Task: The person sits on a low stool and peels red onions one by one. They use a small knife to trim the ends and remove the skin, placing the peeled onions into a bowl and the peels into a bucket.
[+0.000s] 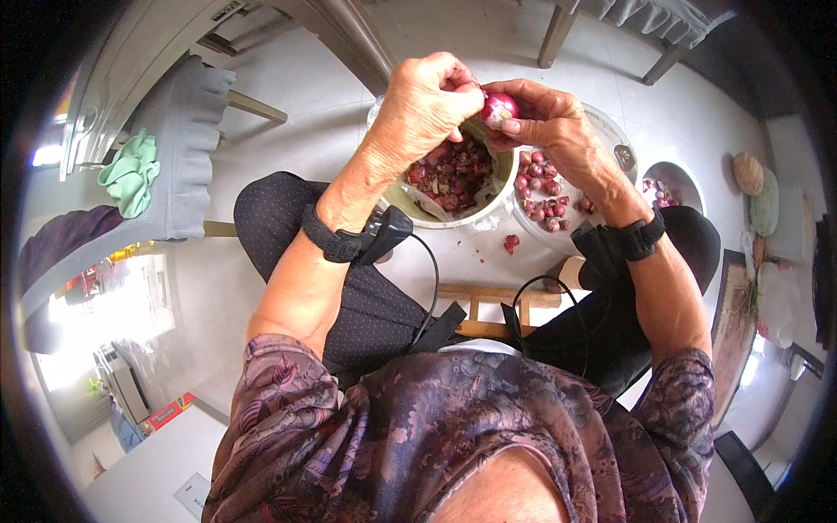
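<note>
A red onion (pixel 500 111) is held between the fingers and thumb of my right hand (pixel 546 118), above the rim of a round bucket. My left hand (pixel 435 98) touches the onion's left side, thumb and fingertips pinched at its skin. Below my hands, the bucket (pixel 412 219) has a plastic liner and holds many reddish skins and scraps (pixel 458 170). To its right, small red onions (pixel 539 176) lie on a pale round tray or lid (pixel 569 238), partly hidden by my right forearm. A bowl (pixel 700 189) beyond that forearm holds more reddish pieces.
A reddish scrap (pixel 512 244) lies on the tiled floor near a wooden stool (pixel 484 294) between my legs. At the left stands a cloth-covered seat (pixel 186 150) with a green cloth (pixel 131 173). Gourds (pixel 763 202) lie by the right wall; furniture legs (pixel 556 36) stand ahead.
</note>
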